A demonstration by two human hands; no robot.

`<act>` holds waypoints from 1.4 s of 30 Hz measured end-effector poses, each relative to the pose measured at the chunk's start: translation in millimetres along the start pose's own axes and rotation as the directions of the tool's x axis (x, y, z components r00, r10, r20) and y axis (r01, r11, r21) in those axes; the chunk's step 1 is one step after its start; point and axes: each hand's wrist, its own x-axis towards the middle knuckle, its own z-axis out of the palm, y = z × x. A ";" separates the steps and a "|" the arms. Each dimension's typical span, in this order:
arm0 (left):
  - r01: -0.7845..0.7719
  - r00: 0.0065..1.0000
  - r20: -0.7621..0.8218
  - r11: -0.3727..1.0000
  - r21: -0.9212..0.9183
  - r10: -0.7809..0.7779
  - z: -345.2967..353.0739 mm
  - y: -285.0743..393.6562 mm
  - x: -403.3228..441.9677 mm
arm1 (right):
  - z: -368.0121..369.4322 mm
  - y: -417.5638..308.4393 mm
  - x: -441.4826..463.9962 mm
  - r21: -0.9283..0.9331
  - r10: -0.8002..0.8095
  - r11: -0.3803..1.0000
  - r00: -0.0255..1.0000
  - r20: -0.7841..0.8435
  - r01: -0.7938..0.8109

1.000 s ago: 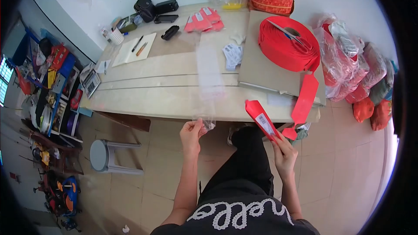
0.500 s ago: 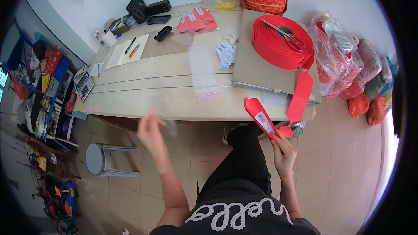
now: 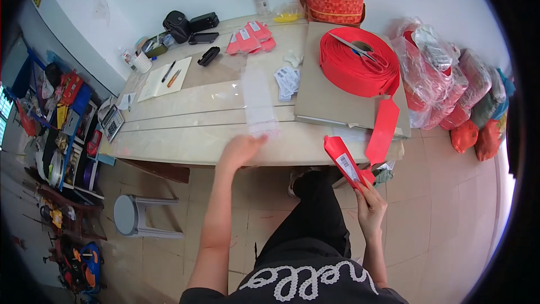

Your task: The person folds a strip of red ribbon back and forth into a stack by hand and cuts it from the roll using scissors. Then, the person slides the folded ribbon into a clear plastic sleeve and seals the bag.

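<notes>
My right hand, held low in front of the table edge, is closed on a folded red ribbon with a white barcode label on its face. A length of red ribbon hangs beside it from the large red ribbon roll. My left hand is over the table's front edge, its fingers at the lower end of a stack of clear plastic bags. Those fingers are blurred, and I cannot see whether they grip a bag.
Scissors lie on the roll, which sits on a grey-beige box. White labels and red packets lie on the table. A notebook and calculator are left. A stool stands below; filled bags sit right.
My left hand has moved right and up to the front end of the clear bags. The right hand still holds the labelled ribbon, slightly lower. The view has shifted a little.
</notes>
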 end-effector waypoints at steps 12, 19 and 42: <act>0.251 0.858 -0.427 0.958 -0.139 -0.287 37.3 -30.2 10.7 | 11.6 -0.3 1.2 0.078 -0.055 0.995 0.998 0.020 0.054; -0.183 0.894 -0.315 0.380 -0.907 -0.319 42.8 -33.3 -16.7 | 7.6 -2.0 -5.0 0.063 -0.058 0.996 0.997 0.053 0.055; -0.327 0.833 -0.355 0.141 -0.934 -0.425 87.6 1.6 -53.9 | 58.5 -10.9 -20.2 0.151 -0.176 0.979 0.947 0.267 0.139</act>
